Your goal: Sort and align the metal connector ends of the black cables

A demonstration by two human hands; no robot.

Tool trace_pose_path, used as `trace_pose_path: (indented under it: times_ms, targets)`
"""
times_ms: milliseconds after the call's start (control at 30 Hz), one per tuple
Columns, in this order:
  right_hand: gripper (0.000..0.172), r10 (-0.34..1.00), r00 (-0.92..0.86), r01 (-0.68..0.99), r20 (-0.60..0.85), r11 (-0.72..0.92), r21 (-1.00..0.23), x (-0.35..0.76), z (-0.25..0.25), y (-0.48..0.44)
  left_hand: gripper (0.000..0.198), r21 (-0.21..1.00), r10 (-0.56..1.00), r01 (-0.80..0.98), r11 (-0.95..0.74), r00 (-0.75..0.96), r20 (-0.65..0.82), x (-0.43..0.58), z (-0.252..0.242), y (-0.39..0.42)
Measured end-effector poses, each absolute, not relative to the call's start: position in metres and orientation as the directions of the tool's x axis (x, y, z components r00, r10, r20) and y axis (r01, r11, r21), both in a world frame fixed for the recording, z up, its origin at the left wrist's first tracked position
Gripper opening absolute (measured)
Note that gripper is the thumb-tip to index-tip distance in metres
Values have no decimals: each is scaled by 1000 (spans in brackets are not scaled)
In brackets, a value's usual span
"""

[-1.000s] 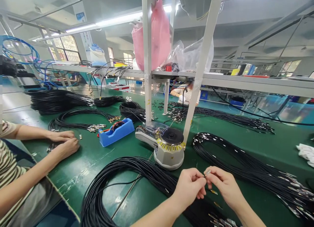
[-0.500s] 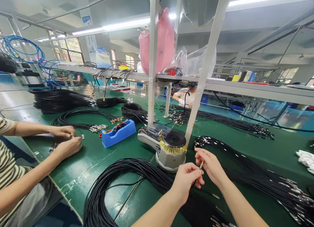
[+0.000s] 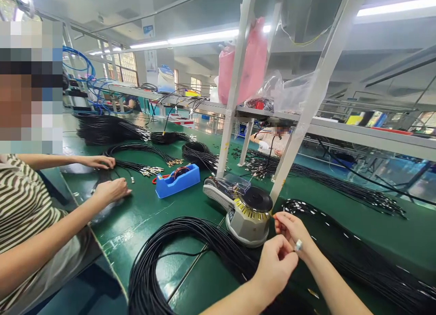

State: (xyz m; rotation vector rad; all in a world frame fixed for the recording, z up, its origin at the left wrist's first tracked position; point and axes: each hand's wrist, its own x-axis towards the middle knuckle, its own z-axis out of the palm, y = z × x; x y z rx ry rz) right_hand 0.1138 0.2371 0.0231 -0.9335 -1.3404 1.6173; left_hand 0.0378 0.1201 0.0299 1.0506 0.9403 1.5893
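My left hand [image 3: 276, 264] is closed around a cable end, whose pale connector [image 3: 298, 245] sticks out by its fingertips. Just beyond it, my right hand [image 3: 292, 231] has thumb and fingertips pinched together beside the round tape dispenser [image 3: 252, 215]; what they hold, if anything, is too small to tell. A big coil of black cables [image 3: 150, 256] lies to the left of my hands and runs beneath them. Another bundle of black cables [image 3: 361, 256] curves across the table behind my right hand.
A person [image 3: 23, 192] at the left works with both hands over the green table [image 3: 136, 228]. A blue tape holder [image 3: 179, 181] stands mid-table. White shelf posts [image 3: 289, 147] rise behind the dispenser. More cable bundles [image 3: 102, 130] lie further back.
The view has swung left. My right hand has moved away from the connector to the dispenser's edge. The other person's hands have moved apart.
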Motion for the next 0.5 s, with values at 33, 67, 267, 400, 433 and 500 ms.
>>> trace_pose_path:
  times_ms: [33,67,267,400,433,500]
  targets:
    - [31,919,-393,-122,-40,-95,-988,115,24,238,13,915,981,-356,-189,-103,162,38,28,121]
    - [31,919,-393,-112,-42,-93,-989,116,24,239,13,899,990,-414,-142,-48,134,38,27,122]
    - [36,931,-354,-43,-87,-109,-993,115,26,242,17,804,987,-593,-44,98,126,36,25,129]
    - [36,930,-365,-43,-48,-69,-997,104,31,241,23,722,980,-691,-38,115,162,34,23,132]
    - [35,931,-364,-48,-21,-41,-998,101,33,240,25,698,980,-715,-26,121,160,33,23,133]
    - [33,937,-345,-57,46,29,-998,97,38,237,28,674,980,-739,2,135,144,32,23,133]
